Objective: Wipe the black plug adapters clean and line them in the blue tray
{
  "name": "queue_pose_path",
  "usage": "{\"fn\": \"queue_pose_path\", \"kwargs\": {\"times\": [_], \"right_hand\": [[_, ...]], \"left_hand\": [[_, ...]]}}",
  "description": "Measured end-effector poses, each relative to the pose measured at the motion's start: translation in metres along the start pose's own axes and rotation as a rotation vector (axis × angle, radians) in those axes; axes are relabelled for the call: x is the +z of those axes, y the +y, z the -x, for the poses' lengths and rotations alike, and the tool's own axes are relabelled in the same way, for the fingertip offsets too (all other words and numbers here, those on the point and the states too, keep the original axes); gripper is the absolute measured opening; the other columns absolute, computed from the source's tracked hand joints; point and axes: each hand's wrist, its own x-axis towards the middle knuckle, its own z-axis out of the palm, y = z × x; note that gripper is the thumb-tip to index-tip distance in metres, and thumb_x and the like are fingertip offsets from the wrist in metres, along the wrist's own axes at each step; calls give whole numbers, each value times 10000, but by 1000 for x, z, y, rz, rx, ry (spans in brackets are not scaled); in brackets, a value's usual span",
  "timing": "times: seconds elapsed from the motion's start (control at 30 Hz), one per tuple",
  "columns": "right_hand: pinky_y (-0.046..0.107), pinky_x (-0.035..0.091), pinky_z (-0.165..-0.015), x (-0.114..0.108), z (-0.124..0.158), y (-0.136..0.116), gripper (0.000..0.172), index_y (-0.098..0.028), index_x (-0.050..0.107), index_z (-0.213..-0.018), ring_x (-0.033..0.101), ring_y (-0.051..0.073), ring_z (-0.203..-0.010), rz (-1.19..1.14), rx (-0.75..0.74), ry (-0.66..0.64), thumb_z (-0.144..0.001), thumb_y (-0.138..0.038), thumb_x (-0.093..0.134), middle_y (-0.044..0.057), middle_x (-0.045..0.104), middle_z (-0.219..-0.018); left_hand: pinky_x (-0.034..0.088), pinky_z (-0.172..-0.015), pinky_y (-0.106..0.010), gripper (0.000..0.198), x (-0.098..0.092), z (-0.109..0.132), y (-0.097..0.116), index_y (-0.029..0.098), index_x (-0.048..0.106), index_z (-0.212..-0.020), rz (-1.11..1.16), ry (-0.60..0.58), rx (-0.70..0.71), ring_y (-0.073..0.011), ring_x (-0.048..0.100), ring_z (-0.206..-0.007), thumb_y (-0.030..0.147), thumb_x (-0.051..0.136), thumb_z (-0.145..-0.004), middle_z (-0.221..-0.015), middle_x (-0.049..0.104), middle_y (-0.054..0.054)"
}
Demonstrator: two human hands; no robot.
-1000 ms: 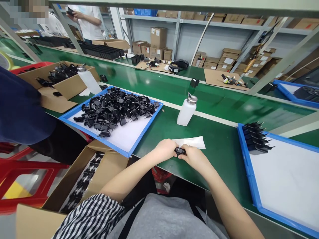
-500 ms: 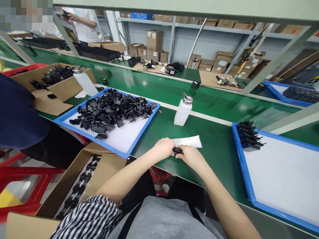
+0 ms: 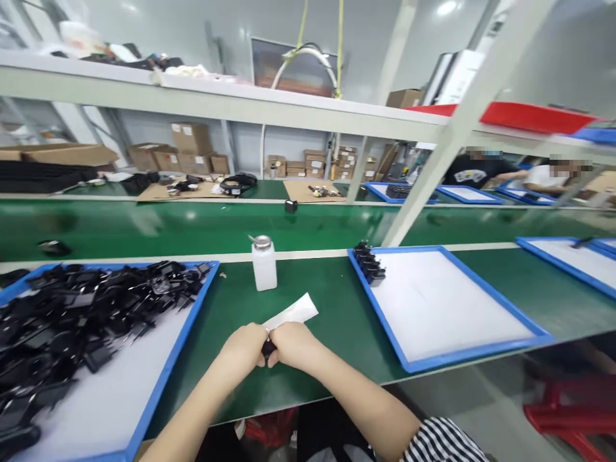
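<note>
Close together above the green bench, my left hand and my right hand both have their fingers closed on a small black power adapter. Fingers cover most of it; only its dark near side shows. Just behind the hands a white strip, paper or cloth, lies on the bench, partly hidden by them. Farther back stands a white bottle with a metal top. A blue-rimmed tray at the left carries a heap of black adapters. Several adapters stand in a row inside the right tray.
A slanted pale post rises behind the right tray, below a long shelf. More blue-rimmed trays lie farther right. Across the bench, a person in a dark shirt is seen. A red stool stands at the lower right.
My view has swung right and upward, so the left tray shows larger and more of the right side appears. Both hands stay together on the adapter.
</note>
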Motion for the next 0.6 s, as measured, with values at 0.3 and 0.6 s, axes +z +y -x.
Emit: {"fn": "queue_pose_path", "kwargs": {"times": [0.3,0.6], "right_hand": [[193,433,-551,-7,40,20,266,-242,563,-806,582,141,-665,-28,22,5,-603,-414,572,-50,634,-765],[309,427,-738,-143,82,156,306,-168,512,-986,574,190,-798,-99,521,484,-686,-228,494,62,601,-948]], "left_hand": [[466,-672,-274,439,77,-2,-39,170,537,-981,871,324,111,-179,589,-729,359,543,-585,-806,636,-25],[472,-734,-316,291,115,8,-54,215,613,-748,711,697,20,-205,583,-813,449,468,-652,-837,641,-22]]}}
